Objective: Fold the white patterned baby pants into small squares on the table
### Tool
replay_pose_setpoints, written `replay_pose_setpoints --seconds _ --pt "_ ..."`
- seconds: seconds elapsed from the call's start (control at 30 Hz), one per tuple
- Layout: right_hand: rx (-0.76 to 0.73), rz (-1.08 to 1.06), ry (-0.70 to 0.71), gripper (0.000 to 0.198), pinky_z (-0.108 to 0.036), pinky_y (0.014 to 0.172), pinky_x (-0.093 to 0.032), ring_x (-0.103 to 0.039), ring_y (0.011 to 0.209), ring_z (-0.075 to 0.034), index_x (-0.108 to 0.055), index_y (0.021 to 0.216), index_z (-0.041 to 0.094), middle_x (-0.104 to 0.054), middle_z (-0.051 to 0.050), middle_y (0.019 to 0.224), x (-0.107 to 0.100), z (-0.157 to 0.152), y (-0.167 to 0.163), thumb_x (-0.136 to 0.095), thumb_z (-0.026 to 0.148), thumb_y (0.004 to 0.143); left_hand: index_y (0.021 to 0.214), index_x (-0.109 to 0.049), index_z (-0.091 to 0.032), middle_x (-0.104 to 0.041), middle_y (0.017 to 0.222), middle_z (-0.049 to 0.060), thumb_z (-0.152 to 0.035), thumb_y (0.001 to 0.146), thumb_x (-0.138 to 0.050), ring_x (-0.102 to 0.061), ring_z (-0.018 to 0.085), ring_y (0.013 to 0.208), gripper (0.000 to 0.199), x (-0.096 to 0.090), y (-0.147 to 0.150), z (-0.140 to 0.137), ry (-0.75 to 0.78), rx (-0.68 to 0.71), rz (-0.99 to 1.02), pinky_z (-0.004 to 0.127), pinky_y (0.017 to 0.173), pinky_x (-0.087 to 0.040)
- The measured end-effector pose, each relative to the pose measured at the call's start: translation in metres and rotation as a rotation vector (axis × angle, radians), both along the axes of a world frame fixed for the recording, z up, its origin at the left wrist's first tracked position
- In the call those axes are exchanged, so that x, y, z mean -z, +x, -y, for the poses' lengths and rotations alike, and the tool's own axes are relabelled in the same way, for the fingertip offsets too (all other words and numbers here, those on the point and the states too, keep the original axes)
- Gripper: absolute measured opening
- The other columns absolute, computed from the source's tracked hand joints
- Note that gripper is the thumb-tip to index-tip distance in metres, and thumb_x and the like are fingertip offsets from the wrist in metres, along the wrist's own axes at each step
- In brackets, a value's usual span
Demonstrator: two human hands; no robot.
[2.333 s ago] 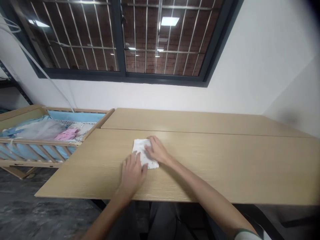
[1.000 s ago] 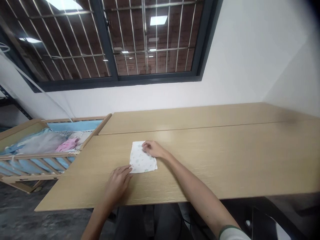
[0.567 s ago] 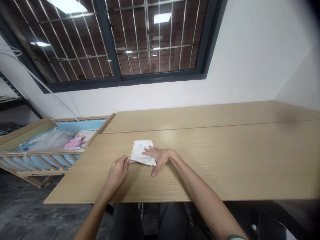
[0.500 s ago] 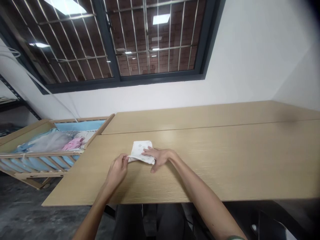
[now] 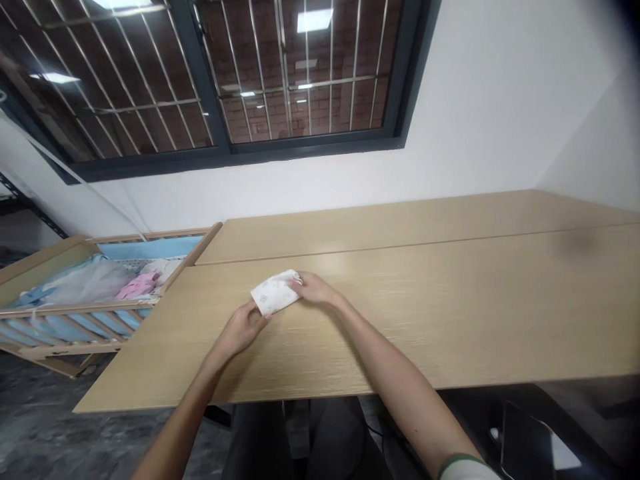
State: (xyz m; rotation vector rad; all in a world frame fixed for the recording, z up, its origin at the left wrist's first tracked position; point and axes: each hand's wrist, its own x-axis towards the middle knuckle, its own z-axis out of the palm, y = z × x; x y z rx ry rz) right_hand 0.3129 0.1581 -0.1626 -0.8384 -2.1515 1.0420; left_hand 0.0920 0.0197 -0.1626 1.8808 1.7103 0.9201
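White light reflections glare in the barred window, soft sheen on the wood-grain tabletop, top-right corner blurred and dark!

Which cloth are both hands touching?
The white printed cloth at the table; the others, such as the pink cloth, lie in the wooden crib.

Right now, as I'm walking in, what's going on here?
A person at a wide wooden table has both hands on a small white cloth that looks folded. The left hand is at its left end, the right hand at its right. Left of the table stands a crib with bedding inside.
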Motion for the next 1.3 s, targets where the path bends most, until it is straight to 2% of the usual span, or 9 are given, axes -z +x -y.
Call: replay_pose_setpoints --seconds 0.1,0.2,0.33,0.5,0.57,0.7,0.8,0.97,1.3 --pt "0.192 -0.008 0.025 0.037 -0.038 0.093 -0.05 -0.063 0.1 -0.023 -0.059 0.126 0.015 -0.069 -0.011 0.112 0.014 -0.001 -0.009 -0.057 0.035 0.094 0.101 -0.066 -0.016 -0.074 0.092 0.008 -0.044 0.089 -0.055 -0.07 0.024 0.084 0.033 0.002 0.005 -0.022 -0.018 -0.112 -0.011 0.033 0.078 -0.055" --pt "0.316 -0.019 0.098 0.057 -0.039 0.104 -0.044 -0.055 0.118 -0.024 -0.043 0.143 0.013 -0.055 -0.017 0.132 0.026 -0.002 -0.016 -0.058 0.026 0.09 0.108 -0.059 -0.013 -0.073 0.086 0.008 -0.037 0.087 -0.057 -0.07 0.024 0.08 0.031 0.01 0.007 -0.037 -0.019 -0.229 -0.023 0.033 0.074 -0.053" --pt "0.272 0.02 0.17 0.066 -0.04 0.113 -0.037 -0.047 0.131 -0.025 -0.035 0.153 0.014 -0.045 -0.018 0.143 0.031 -0.003 -0.018 -0.054 0.023 0.09 0.134 -0.041 -0.013 -0.072 0.091 0.006 -0.029 0.083 -0.061 -0.07 0.024 0.086 0.057 0.018 0.01 -0.041 -0.026 -0.286 -0.053 0.034 0.078 -0.053" --pt "0.163 0.016 0.148 0.05 -0.045 0.113 -0.037 -0.052 0.128 -0.027 -0.053 0.141 0.017 -0.056 -0.015 0.139 0.028 -0.002 -0.017 -0.053 0.024 0.091 0.149 -0.026 -0.017 -0.072 0.102 0.007 -0.027 0.082 -0.06 -0.071 0.026 0.092 0.076 0.013 0.009 -0.033 -0.04 -0.303 -0.108 0.036 0.082 -0.053" --pt "0.137 -0.021 0.112 0.043 -0.043 0.108 -0.042 -0.056 0.121 -0.026 -0.059 0.132 0.018 -0.062 -0.012 0.131 0.026 -0.001 -0.017 -0.058 0.024 0.089 0.149 -0.03 -0.019 -0.072 0.108 0.008 -0.027 0.082 -0.059 -0.07 0.028 0.096 0.074 0.01 0.006 -0.03 -0.05 -0.304 -0.139 0.038 0.085 -0.052" --pt "0.088 -0.033 0.131 0.026 -0.04 0.101 -0.045 -0.059 0.111 -0.024 -0.065 0.113 0.019 -0.067 -0.009 0.116 0.023 0.002 -0.018 -0.057 0.024 0.089 0.136 -0.05 -0.025 -0.071 0.12 0.008 -0.027 0.086 -0.054 -0.067 0.028 0.109 0.05 0.008 0.001 -0.027 -0.065 -0.292 -0.188 0.038 0.095 -0.049" --pt "0.007 -0.036 0.155 0.022 -0.035 0.093 -0.046 -0.059 0.105 -0.022 -0.061 0.113 0.019 -0.066 -0.009 0.116 0.022 0.004 -0.019 -0.052 0.028 0.095 0.135 -0.051 -0.022 -0.07 0.12 0.01 -0.033 0.091 -0.05 -0.066 0.03 0.112 0.045 0.011 0.001 -0.028 -0.07 -0.317 -0.201 0.038 0.096 -0.048" --pt "-0.012 0.063 0.07 0.025 -0.025 0.065 -0.042 -0.054 0.071 -0.016 -0.056 0.117 0.022 -0.062 0.001 0.083 0.022 0.006 -0.019 -0.046 0.036 0.099 0.129 -0.053 -0.02 -0.072 0.115 0.014 -0.045 0.097 -0.045 -0.067 0.032 0.109 0.041 0.016 0.001 -0.032 -0.069 -0.352 -0.23 0.038 0.09 -0.049" --pt "0.072 -0.004 0.038 0.023 -0.025 0.068 -0.042 -0.052 0.075 -0.016 -0.055 0.114 0.019 -0.06 -0.001 0.087 0.021 0.012 -0.025 -0.049 0.029 0.094 0.124 -0.052 -0.019 -0.072 0.108 0.012 -0.045 0.1 -0.044 -0.069 0.03 0.098 0.037 0.02 0.001 -0.03 -0.025 -0.368 -0.295 0.036 0.083 -0.049"
